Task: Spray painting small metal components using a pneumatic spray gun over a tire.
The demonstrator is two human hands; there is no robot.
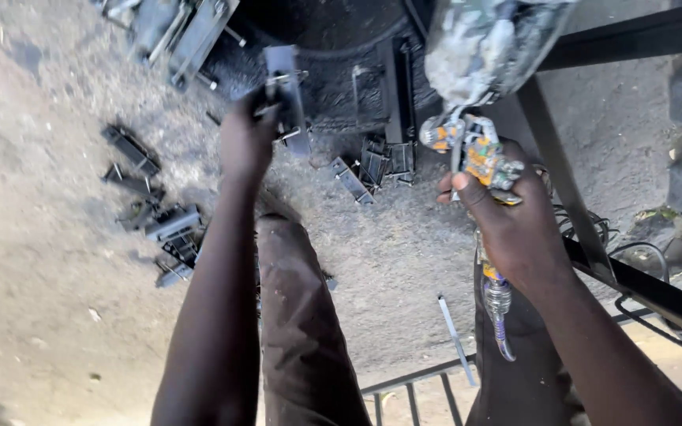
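- Nearest the camera are 2 bare forearms and a trouser leg (301,315) in dusty brown cloth, seen from above against sandy ground (41,300).
- On the right, the right hand (515,225) is closed tight around the grip of a paint-spattered spray gun (475,154), with one finger curled forward at the trigger area.
- The gun's cup (487,43) sits on top, wrapped in crumpled, paint-crusted plastic; a hose (499,315) hangs from the handle base toward the near edge.
- By its look, the gun is rigid and top-heavy with the cup filled, and possibly slick where paint is wet; the grip is the sound place to hold it.
- On the left, farther off, the left hand (246,142) is wrapped around the lower part of a flat dark metal bracket (287,95), holding it upright over the ground.
- That bracket looks stiff, fairly light and sharp-edged; taking it by one end leaves the faces bare.
- More dark metal pieces (159,221) lie scattered at far left, and a second cluster (376,162) lies between the 2 hands.
- A thin pale rod (455,335) lies on the ground near the right leg.
- A black steel frame (586,229) crosses the right side, with dark cable (657,315) looped beside it.
- No packages, labels or signs can be made out; the only bright colour is the orange and yellow spatter on the gun body.
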